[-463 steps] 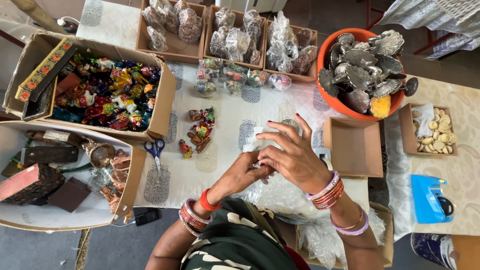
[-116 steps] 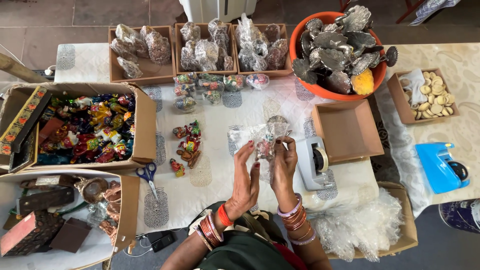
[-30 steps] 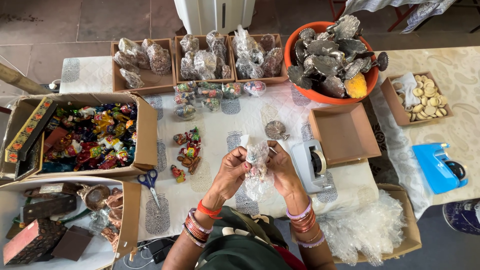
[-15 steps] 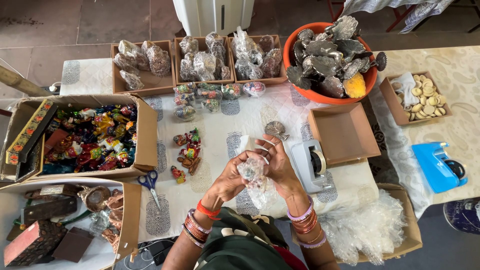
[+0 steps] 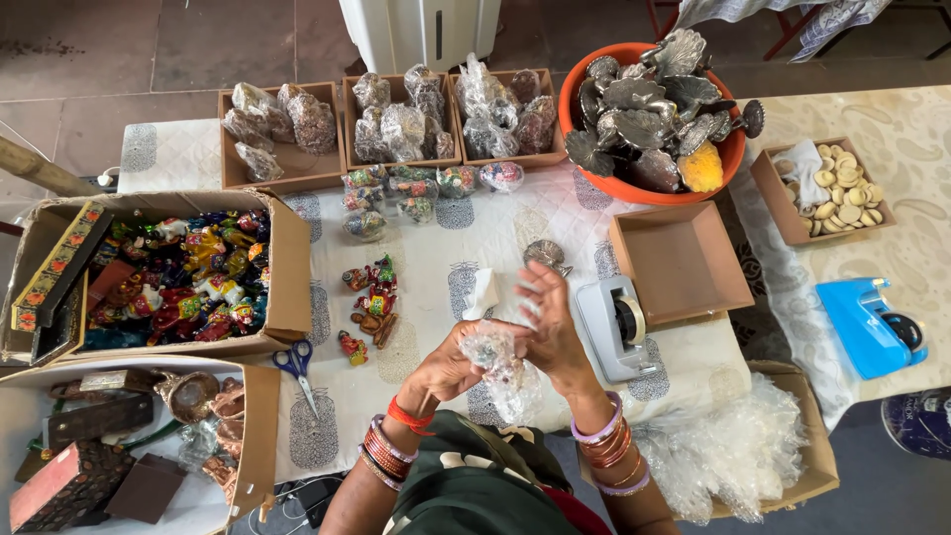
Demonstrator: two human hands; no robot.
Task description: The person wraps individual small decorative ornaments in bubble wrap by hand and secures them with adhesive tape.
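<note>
My left hand [image 5: 443,370] and my right hand [image 5: 551,332] meet over the white printed cloth [image 5: 426,267] and both close around a small item wrapped in clear plastic [image 5: 492,353]. The loose end of the clear plastic hangs below my hands. A small silver metal piece [image 5: 545,255] lies on the cloth just beyond my right hand. Several small painted figurines [image 5: 369,302] lie on the cloth to the left of my hands.
Grey tape dispenser [image 5: 614,328] and empty cardboard tray [image 5: 678,261] to the right. Orange bowl of silver metal pieces [image 5: 649,109] behind. Trays of wrapped items [image 5: 396,119] along the far edge. Box of colourful figurines [image 5: 173,277], blue-handled scissors [image 5: 295,365], box of clear plastic [image 5: 733,456].
My hands have come lower and closer to my body with the wrapped item. My right hand's fingers are moving, blurred, over the plastic.
</note>
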